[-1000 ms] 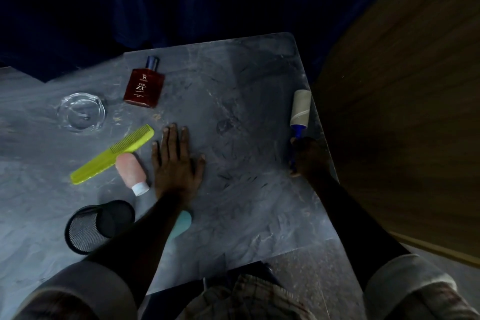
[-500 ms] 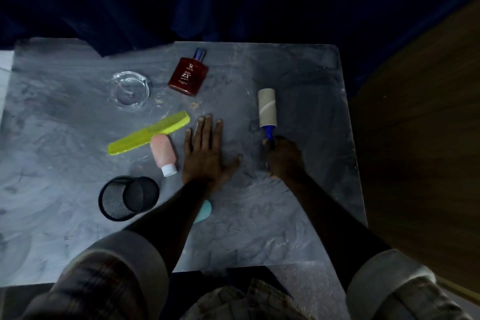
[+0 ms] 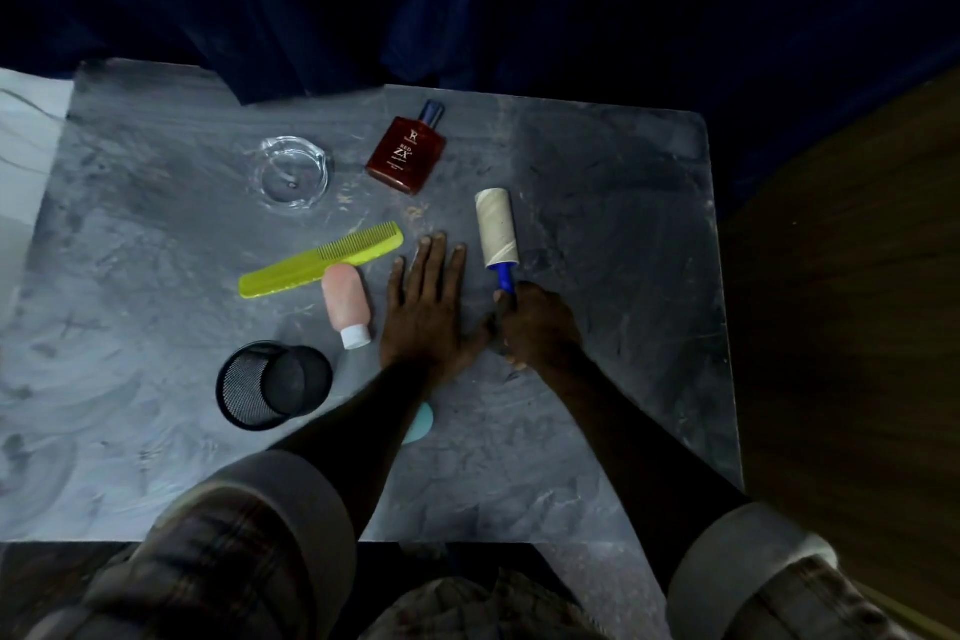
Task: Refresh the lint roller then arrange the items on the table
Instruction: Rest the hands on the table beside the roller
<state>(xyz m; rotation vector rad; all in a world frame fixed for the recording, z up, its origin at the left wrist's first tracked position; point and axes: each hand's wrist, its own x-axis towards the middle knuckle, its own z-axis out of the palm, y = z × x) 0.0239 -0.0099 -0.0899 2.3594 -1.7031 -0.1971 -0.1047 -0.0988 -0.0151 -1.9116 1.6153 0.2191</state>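
Observation:
The lint roller (image 3: 497,229), a pale roll on a blue handle, lies on the grey marble table (image 3: 613,234) with its roll pointing away from me. My right hand (image 3: 537,322) is closed around the blue handle. Flat on the table just left of the roller rests my left hand (image 3: 428,307), fingers spread, holding nothing. Left of that hand lie a pink bottle with a white cap (image 3: 347,303) and a yellow-green comb (image 3: 322,265).
A red perfume bottle (image 3: 408,155) and a clear glass dish (image 3: 294,172) lie toward the back. A black mesh cup (image 3: 272,385) lies on its side at the front left. A pale teal object (image 3: 420,424) peeks out under my left forearm. Dark curtain behind, wooden surface right.
My right hand has slid the lint roller leftward from the table's right edge to beside my left hand. The left hand stays flat. The camera view has shifted.

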